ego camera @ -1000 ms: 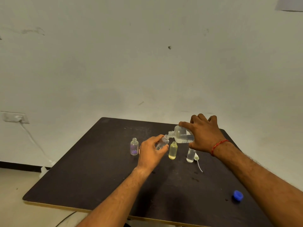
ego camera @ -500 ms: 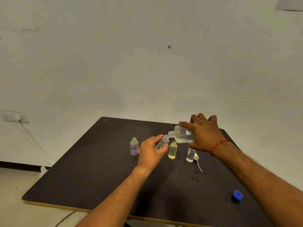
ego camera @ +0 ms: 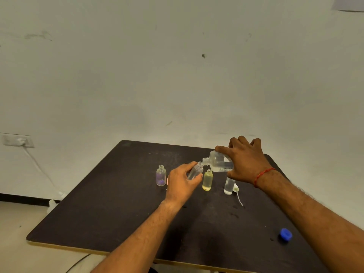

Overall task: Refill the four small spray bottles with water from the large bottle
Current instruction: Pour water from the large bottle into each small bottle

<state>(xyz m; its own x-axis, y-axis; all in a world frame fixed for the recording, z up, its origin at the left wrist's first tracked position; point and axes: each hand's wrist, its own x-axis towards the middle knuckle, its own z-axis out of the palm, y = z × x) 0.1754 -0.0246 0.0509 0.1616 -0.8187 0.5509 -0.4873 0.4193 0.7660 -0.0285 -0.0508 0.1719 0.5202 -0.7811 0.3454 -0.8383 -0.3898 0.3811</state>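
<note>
My right hand grips the large clear bottle, tipped on its side with its open mouth pointing left. My left hand holds a small clear bottle tilted, its neck right at the large bottle's mouth. Three more small bottles stand open on the dark table: a purple-tinted one at the left, a yellow one in the middle, and a clear one partly hidden under my right hand.
A white spray pump with its thin tube lies beside the clear standing bottle. A blue cap lies near the table's right front. A wall socket with a white cable is at the left wall.
</note>
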